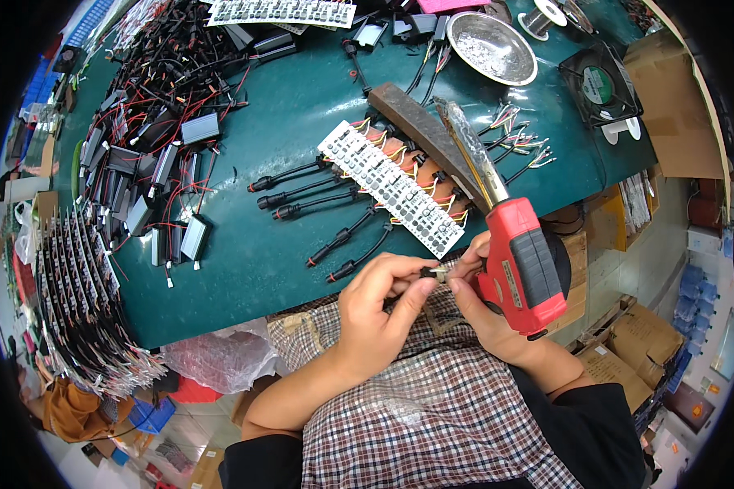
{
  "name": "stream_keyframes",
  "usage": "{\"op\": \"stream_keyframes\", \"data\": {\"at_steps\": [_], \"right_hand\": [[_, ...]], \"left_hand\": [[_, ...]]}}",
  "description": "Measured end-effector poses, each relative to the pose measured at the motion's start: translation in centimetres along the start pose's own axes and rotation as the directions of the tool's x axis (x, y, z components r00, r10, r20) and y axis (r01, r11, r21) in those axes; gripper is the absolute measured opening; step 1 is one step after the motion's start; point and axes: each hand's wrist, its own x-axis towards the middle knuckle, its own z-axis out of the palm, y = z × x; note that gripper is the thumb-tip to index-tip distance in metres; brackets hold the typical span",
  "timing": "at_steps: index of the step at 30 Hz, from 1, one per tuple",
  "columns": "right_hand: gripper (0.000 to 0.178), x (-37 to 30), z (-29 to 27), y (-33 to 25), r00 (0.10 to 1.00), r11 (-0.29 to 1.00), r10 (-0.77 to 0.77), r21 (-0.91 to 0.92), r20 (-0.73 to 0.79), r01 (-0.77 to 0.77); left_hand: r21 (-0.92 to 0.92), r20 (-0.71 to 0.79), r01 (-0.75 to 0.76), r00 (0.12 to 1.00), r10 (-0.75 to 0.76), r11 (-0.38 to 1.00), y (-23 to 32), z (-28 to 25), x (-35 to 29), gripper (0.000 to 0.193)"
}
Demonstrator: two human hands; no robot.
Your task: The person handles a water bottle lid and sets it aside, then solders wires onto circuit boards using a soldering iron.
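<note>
In front of my apron, my left hand [381,303] pinches a small dark cable end [429,272] between thumb and fingers. Pale wire tips at its end meet the fingertips of my right hand [491,316]. A red and black soldering gun [520,265] rests across my right hand, its metal barrel pointing up and away; how the fingers hold it is partly hidden. Just beyond my hands, a white circuit board strip [393,191] lies slanted on the bench. Several black connector cables [306,198] stick out from its left side, with coloured wires along its far edge.
A dark bar [424,138] lies behind the strip on the green bench [257,253]. Loose stripped cables [518,143], a metal bowl [493,49], a solder spool [542,18] and a fan [599,84] stand farther right. Boxed modules [139,183] and tangled cables [175,69] fill the left.
</note>
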Motion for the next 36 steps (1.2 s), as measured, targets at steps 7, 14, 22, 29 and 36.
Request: {"op": "stream_keyframes", "data": {"at_steps": [7,14,22,29,36], "right_hand": [[0.042,-1.1,-2.3,-0.2,0.995,0.994,0.071,-0.088,0.067,-0.065],[0.023,-4.3,-5.6,-2.3,0.962,0.963,0.262,-0.08,0.079,-0.256],[0.02,-7.2,-7.2,-1.1,0.954,0.921,0.261,-0.336,0.148,-0.199],[0.019,-7.0,-7.3,-0.6,0.968,0.937,0.158,-0.339,0.194,-0.085],[0.02,-7.0,-7.0,-0.2,0.964,0.939,0.193,-0.318,0.185,-0.128]], "left_hand": [[0.485,-0.121,-0.122,0.971,0.205,0.866,0.7,-1.3,1.2,0.013],[0.671,-0.043,-0.255,0.924,0.38,0.696,-0.6,-1.0,2.1,0.016],[0.672,-0.05,-0.271,0.912,0.407,0.689,-1.1,-0.6,2.1,0.017],[0.632,-0.077,-0.259,0.917,0.392,0.73,-1.5,-0.7,2.2,0.015],[0.62,-0.087,-0.246,0.922,0.377,0.745,-1.6,-0.8,2.3,0.013]]}}
